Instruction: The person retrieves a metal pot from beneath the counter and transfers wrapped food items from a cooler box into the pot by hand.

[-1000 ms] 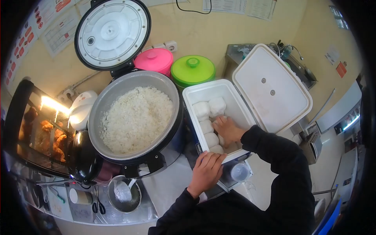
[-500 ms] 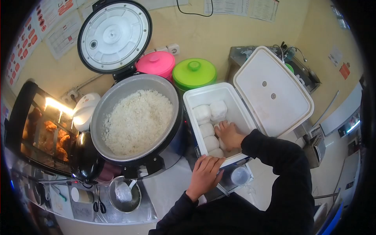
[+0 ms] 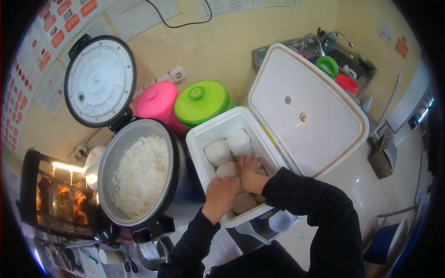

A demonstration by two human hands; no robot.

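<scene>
At the white box [image 3: 214, 128], long axis slanting down rightward, right hand [image 3: 249, 175] spreads fingers on bundles [image 3: 238, 142], left hand [image 3: 221, 194] curls fingers.

No wording legible. Illustrated poster [image 3: 65, 23], on wall well ahead and left of the left hand [image 3: 221, 197]: orange-red blocks, lettering too small to read. Printed sheet [image 3: 139, 16], just right of it: faint lines, unreadable. Second sheet [image 3: 227, 5], wall ahead of the right hand [image 3: 249, 173]: fine print, unreadable. White notice [image 3: 385, 32], wall far ahead and right of both: blurred.
</scene>
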